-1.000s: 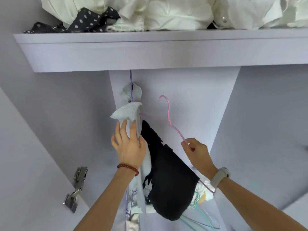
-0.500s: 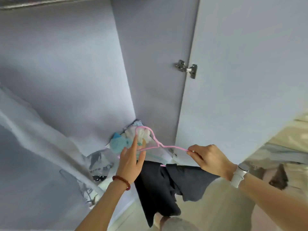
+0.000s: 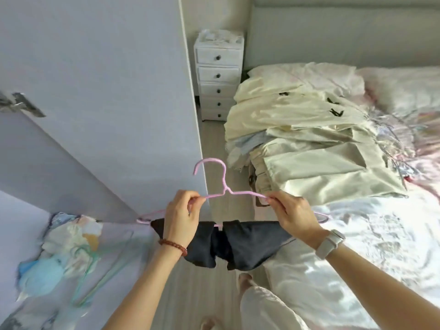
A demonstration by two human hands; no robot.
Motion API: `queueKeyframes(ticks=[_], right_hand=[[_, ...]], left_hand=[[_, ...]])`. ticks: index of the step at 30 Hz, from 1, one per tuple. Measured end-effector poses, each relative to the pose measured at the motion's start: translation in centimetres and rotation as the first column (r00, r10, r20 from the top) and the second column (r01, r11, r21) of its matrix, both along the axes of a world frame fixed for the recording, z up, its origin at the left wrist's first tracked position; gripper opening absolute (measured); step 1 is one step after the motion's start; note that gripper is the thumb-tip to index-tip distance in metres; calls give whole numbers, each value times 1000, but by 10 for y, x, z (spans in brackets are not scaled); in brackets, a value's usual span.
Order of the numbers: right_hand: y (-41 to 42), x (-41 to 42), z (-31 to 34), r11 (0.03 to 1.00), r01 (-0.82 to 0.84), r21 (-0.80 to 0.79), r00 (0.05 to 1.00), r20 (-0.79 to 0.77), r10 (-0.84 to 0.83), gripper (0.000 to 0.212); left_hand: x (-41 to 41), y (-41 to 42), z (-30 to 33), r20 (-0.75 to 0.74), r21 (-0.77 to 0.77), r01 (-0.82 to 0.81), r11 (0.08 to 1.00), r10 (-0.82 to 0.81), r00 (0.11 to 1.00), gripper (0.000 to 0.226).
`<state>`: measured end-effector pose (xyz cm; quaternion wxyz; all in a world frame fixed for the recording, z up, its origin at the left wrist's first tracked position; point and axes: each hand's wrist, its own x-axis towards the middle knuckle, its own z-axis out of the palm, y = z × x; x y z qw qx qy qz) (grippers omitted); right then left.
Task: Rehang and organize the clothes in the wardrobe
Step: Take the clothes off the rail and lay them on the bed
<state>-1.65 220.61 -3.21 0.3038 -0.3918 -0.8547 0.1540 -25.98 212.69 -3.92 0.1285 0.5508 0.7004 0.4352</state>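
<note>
Hanger (image 3: 223, 186) swung from wardrobe toward bed (image 3: 357, 234) | both hands' fingers pinch its shoulders | floor between open

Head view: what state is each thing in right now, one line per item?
Pink hanger: held level, hook up, pinched at both shoulders.
Dark garment: draped over the hanger's bottom bar.
Left hand: pinching the hanger.
Right hand: pinching the hanger.
Wardrobe door: open.
Drawers: all shut.
Cream clothes: piled on the bed.

Bare forearms, no sleeves. The left wrist wears a reddish-brown bead bracelet (image 3: 173, 244), the right a white smartwatch (image 3: 330, 241). Below, white trousers (image 3: 264, 308) and bare toes.
</note>
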Motion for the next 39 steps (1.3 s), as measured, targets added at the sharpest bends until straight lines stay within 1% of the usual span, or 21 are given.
queueKeyframes(ticks=[2,4,5,7,9,12,16,18,20,22,27,29,31,32,34,36,38,39], right_hand=[[22,37,3,991,128,-29,990,-54,-129,17],[49,74,7,964,262,-49,959,-100,-265,11],[63,92,9,946,320,-49,938,-124,-324,12],[92,128,14,909,414,-53,891,-182,-416,24],[117,157,20,873,482,-79,837,-253,-485,34],[150,184,35,835,542,-100,773,-330,-541,35],[195,205,64,811,565,-150,711,-410,-571,20],[214,214,73,791,589,-168,668,-451,-593,18],[228,225,80,761,618,-200,613,-484,-625,16],[239,242,85,720,650,-242,552,-501,-667,13],[266,295,84,599,707,-376,377,-516,-769,15],[275,318,73,538,728,-425,307,-500,-810,16],[283,340,57,468,747,-472,235,-472,-850,20],[286,351,46,432,753,-497,203,-449,-870,22],[296,371,17,358,752,-554,148,-387,-910,27],[306,385,-19,289,743,-604,110,-315,-943,28],[311,393,-51,208,713,-669,87,-210,-974,17],[311,396,-63,176,713,-679,106,-144,-984,18]], left_hand=[[36,45,14,-31,51,99,994,-97,995,11],[74,95,27,-54,109,190,976,-185,981,17],[94,120,33,-64,129,231,964,-224,973,22],[134,172,43,-90,150,296,943,-285,954,28],[169,219,54,-122,167,342,925,-325,938,27],[208,277,73,-205,244,377,893,-333,920,24],[239,342,103,-299,335,345,877,-248,921,25],[255,371,114,-319,364,355,861,-243,916,26],[275,397,123,-333,394,389,833,-265,905,26],[301,419,129,-376,431,406,806,-249,893,25],[381,472,127,-399,466,444,765,-267,877,20],[414,484,117,-438,411,479,776,-293,850,19],[440,486,98,-475,284,517,807,-350,807,28],[448,481,85,-470,180,536,825,-406,784,34],[456,463,49,-433,-91,545,834,-526,732,44],[451,440,7,-412,-348,514,784,-620,667,52],[441,414,-36,-368,-570,459,681,-711,599,57],[435,403,-54,-341,-663,416,622,-746,572,59]])
